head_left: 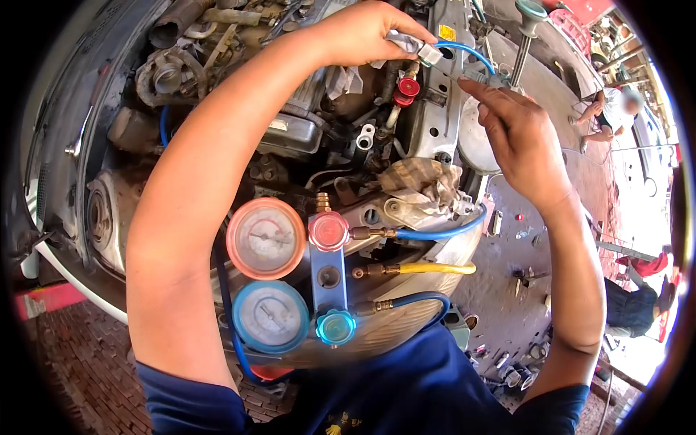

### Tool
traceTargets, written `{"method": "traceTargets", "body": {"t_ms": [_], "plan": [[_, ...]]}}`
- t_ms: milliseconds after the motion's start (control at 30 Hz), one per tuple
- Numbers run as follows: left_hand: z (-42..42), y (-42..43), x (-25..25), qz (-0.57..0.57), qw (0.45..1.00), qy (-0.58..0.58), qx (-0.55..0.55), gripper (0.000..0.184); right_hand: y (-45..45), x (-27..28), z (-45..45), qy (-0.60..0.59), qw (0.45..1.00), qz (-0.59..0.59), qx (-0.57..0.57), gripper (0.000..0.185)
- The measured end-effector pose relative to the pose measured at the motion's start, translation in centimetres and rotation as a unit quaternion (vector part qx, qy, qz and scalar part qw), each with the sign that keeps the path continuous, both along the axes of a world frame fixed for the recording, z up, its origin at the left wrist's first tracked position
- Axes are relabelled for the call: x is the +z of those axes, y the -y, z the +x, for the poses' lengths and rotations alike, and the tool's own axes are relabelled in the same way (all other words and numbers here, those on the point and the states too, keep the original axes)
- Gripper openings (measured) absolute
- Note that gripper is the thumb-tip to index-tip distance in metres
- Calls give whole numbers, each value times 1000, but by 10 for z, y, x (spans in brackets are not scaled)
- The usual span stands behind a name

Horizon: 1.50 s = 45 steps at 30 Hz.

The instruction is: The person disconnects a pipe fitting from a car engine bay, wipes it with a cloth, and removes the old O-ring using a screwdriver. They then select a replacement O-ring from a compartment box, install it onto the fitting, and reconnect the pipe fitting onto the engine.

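Note:
My left hand (370,32) reaches over the engine bay, its fingers pinching a small silver-white, box-shaped piece (429,55) whose exact kind I cannot make out. Beside it runs a thin blue hose (464,48). My right hand (516,127) hovers to the right with the index finger stretched out and the others bent; I see nothing in it. Below my left hand is a coupler with a red knob (407,88). Nearer to me hangs a manifold gauge set (328,279) with a red-rimmed gauge (265,238) and a blue-rimmed gauge (270,317).
A blue hose (435,234) and a yellow hose (435,268) leave the manifold. A crumpled dirty cloth (420,181) lies on the car's front. Tools and cans litter the floor (507,275). Another person (616,116) sits at the far right.

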<state>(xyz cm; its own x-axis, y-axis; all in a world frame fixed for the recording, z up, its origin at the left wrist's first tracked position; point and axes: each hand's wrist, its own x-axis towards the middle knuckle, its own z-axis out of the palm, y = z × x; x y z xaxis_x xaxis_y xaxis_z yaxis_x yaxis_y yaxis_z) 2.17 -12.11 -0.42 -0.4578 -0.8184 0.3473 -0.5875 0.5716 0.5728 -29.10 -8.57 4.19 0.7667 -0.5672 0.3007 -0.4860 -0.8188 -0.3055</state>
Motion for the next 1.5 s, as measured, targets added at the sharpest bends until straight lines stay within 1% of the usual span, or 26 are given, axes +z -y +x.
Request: {"method": "traceTargets", "body": {"t_ms": [67,200,233,267,333,367,400,433,467,533,567,600,667,767,800,833,1000,1067,1167,1267,1333,1367,1400,1433,1467,1500], "plan": [[0,-3,2,19,1000,-1,-3,41,2,-6,-4,3,1000,1,3,33],[-2,-3,-2,38,999,-28,-18,43,10,-23,-15,20,998,-61,17,34],[-8,-6,0,156,982,-96,42,43,16,-27,-19,36,997,-68,27,32],[-13,-12,3,279,943,-151,103,43,19,-27,-19,40,997,-50,30,31],[-19,-16,12,318,930,-124,134,44,21,-15,-24,-29,998,-47,33,36],[-8,-9,5,177,981,-33,71,43,20,-6,-22,-50,998,-18,33,32],[1,1,-1,23,998,53,7,44,19,3,-20,-70,997,11,32,29],[-2,1,3,47,996,69,21,45,17,-1,-21,-74,997,29,4,31],[-8,-4,8,67,994,83,31,46,23,-24,-21,-52,999,-7,3,41],[-14,-7,4,48,997,38,47,45,-5,3,-22,-138,988,44,-62,49],[-14,-7,4,48,997,35,47,45,1,-18,-21,-133,990,-15,-44,54],[-13,-7,4,50,997,37,48,45,-6,-18,-20,-118,990,39,-67,54],[-11,-6,4,37,997,51,54,46,-12,-28,-20,-70,994,44,-73,46],[-8,-5,0,80,994,32,64,46,-20,-41,-12,-39,993,32,-104,43],[-6,-4,-3,31,996,53,62,47,-18,-46,-13,-16,994,25,-102,43],[-5,-3,-5,38,996,46,65,47,-20,-51,-12,-12,994,21,-109,43],[-16,-11,6,111,992,9,63,49,-25,-61,-12,44,993,-1,-106,44],[-24,-16,7,63,996,16,62,47,-18,-56,-16,45,996,15,-81,46],[-32,-22,15,75,995,9,64,47,-7,-42,-22,10,996,72,-56,51],[-32,-23,15,86,994,18,66,47,-5,-36,-27,-41,998,24,-37,53],[-36,-26,11,36,995,52,79,46,-2,-41,-32,-74,997,-1,-33,55],[-36,-28,8,-17,995,68,65,44,-4,-41,-32,-44,998,2,-34,54],[-40,-28,13,57,998,6,38,44,-4,-44,-34,-14,999,8,-34,52],[-34,-25,5,22,1000,-1,18,45,-3,-48,-31,-6,999,2,-34,53],[-32,-24,1,39,999,-34,9,47,-1,-49,-30,-3,999,-1,-45,54],[-30,-21,1,40,999,-22,16,49,-1,-50,-31,22,999,-27,-29,54]]}}
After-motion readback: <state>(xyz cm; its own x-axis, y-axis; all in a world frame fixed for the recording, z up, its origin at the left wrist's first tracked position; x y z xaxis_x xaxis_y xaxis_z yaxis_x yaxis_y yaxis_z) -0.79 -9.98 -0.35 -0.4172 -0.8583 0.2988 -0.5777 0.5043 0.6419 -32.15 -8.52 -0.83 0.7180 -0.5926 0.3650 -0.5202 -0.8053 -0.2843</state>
